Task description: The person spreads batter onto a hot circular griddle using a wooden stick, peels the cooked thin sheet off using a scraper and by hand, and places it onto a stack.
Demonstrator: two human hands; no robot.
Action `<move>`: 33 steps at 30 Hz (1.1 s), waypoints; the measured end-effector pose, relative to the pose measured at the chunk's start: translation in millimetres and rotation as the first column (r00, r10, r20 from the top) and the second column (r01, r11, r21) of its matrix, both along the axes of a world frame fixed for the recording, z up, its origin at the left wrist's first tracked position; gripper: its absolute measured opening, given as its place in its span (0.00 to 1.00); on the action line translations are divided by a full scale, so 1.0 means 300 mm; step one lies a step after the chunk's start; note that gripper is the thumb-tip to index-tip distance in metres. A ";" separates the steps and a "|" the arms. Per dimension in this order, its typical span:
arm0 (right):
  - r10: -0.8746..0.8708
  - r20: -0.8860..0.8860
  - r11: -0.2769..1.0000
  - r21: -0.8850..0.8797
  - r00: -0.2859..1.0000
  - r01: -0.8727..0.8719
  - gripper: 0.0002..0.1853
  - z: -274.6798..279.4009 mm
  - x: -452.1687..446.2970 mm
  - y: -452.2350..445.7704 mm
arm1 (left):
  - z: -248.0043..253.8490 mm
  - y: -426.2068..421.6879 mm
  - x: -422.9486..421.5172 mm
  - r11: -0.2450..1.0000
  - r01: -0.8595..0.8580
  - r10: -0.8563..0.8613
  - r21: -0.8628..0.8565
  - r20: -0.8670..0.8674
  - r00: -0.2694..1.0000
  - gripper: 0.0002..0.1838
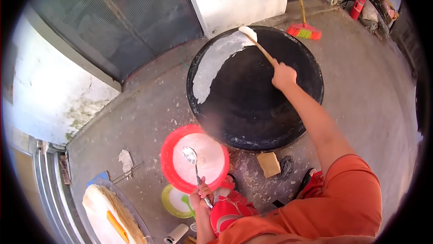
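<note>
My right hand (284, 76) is closed round the handle of a wooden spreader (264, 52), whose batter-coated end rests at the far rim of a large round black griddle (257, 95). A pale curved band of batter (212, 66) lies along the griddle's left side. Fingers wrapped round its handle, my left hand (202, 193) holds a metal ladle (190, 154) above a red basin (168, 156) of pale batter (203, 147). The ladle's bowl is over the batter.
A green bowl (168, 203) is beside the basin. At lower left, a tray (131, 210) bears thin pale sheets (99, 203) and an orange tool (117, 227). A yellowish block (269, 164) lies below the griddle. A broom (304, 31) stands behind it.
</note>
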State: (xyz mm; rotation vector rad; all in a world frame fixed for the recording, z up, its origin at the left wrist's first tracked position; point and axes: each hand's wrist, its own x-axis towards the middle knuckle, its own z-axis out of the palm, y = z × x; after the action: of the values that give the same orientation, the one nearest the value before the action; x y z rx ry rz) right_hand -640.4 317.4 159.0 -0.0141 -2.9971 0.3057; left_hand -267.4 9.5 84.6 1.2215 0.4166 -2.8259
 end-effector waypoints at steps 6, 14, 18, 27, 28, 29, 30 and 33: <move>0.213 -0.003 0.973 0.088 0.977 -0.212 0.32 -0.062 0.232 -0.094 | 0.013 0.015 -0.031 0.999 -0.020 0.022 -0.038 0.048 0.999 0.16; -0.002 0.073 0.994 -0.106 0.997 0.010 0.28 0.045 0.172 -0.076 | 0.005 -0.002 -0.020 0.998 -0.026 0.029 -0.065 0.045 0.999 0.15; -0.051 -0.103 0.974 0.216 0.993 0.072 0.24 -0.085 -0.061 -0.020 | 0.007 -0.003 -0.009 0.995 0.011 -0.005 -0.096 0.058 0.998 0.15; 0.072 0.092 0.984 0.158 0.993 -0.086 0.32 -0.019 0.246 -0.037 | -0.004 -0.014 -0.013 0.997 0.003 -0.001 -0.072 0.026 1.000 0.15; -0.016 0.081 0.985 0.173 0.997 0.002 0.32 -0.025 0.173 0.028 | -0.004 -0.016 -0.004 0.997 0.007 -0.005 -0.076 0.036 0.999 0.15; -0.105 0.068 0.978 0.188 0.992 0.091 0.32 -0.042 0.135 0.096 | -0.004 -0.017 0.004 0.998 0.006 -0.004 -0.064 0.025 1.000 0.15; -0.121 0.097 0.980 0.171 0.988 0.104 0.32 -0.027 0.150 0.131 | -0.001 -0.019 -0.001 0.999 0.006 -0.005 -0.051 0.006 1.000 0.15; -0.164 0.095 0.986 0.038 0.982 0.161 0.32 0.057 0.255 0.101 | -0.002 -0.020 -0.007 0.997 -0.018 0.021 -0.071 0.034 0.999 0.15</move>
State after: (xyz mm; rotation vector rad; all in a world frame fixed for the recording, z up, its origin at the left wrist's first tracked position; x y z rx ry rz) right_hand -563.9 347.6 176.2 -0.2779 -3.0710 0.2482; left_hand -269.6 3.6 84.0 1.2435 0.3217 -2.7733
